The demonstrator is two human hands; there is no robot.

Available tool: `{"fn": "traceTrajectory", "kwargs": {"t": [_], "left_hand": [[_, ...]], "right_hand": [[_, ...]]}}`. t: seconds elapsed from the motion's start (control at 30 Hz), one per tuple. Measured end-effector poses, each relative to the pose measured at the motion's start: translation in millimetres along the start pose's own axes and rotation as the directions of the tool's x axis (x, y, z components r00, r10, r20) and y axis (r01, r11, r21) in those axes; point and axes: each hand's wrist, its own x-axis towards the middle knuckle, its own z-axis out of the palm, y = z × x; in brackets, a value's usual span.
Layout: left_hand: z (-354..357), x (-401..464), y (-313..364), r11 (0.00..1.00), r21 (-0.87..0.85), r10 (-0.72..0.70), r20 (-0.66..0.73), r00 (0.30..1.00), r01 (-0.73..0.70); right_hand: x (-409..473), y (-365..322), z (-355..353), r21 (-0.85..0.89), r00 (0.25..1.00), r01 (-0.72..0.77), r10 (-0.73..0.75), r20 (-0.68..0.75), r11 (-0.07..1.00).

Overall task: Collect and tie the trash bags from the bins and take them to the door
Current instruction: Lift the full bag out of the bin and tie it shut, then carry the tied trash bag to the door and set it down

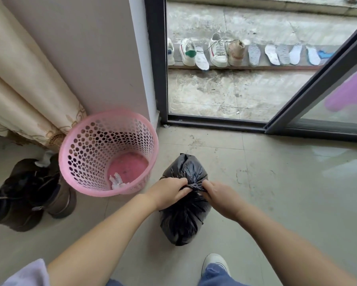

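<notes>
Fingers of left hand (167,193) and right hand (218,198) curled tight, pinching the black trash bag's (183,219) gathered neck, apparently mid-knot.

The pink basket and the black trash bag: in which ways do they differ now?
The pink basket is rigid, perforated and open at the top; the black trash bag is soft, opaque and gathered shut. The basket holds only a white scrap; the bag is bulging. Nobody touches the basket; the left hand and right hand pinch the bag's neck. Both stand on the tiled floor.
</notes>
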Motion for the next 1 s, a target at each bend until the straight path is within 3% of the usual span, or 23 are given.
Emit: {"fn": "traceTrajectory", "kwargs": {"t": [0.27, 0.6, 0.87, 1.0], "left_hand": [[-139.8, -47.6, 97.8, 0.991, -0.131, -0.017, 0.056, 0.998, 0.024], [-320.4, -122.3, 216.7, 0.998, -0.046, 0.042, 0.081, 0.996, -0.039], [-368.5, -177.9, 278.5, 0.977, 0.045, 0.205, 0.077, 0.976, -0.209], [-366.7, -217.9, 324.7, 0.943, 0.103, 0.297, 0.161, 0.941, -0.315]], "right_hand": [[-58.7, -44.9, -165.0, -0.023, 0.999, -0.01, 0.01, 0.03, 1.0], [-151.2, -126.0, -351.8, -0.066, 0.998, -0.055, 0.053, -0.023, 0.996], [-247.5, -183.8, -391.5, 0.036, 0.958, -0.241, 0.244, -0.15, 0.97], [-323.9, -218.1, -384.1, 0.118, 0.907, -0.356, 0.374, -0.196, 0.927]]}}
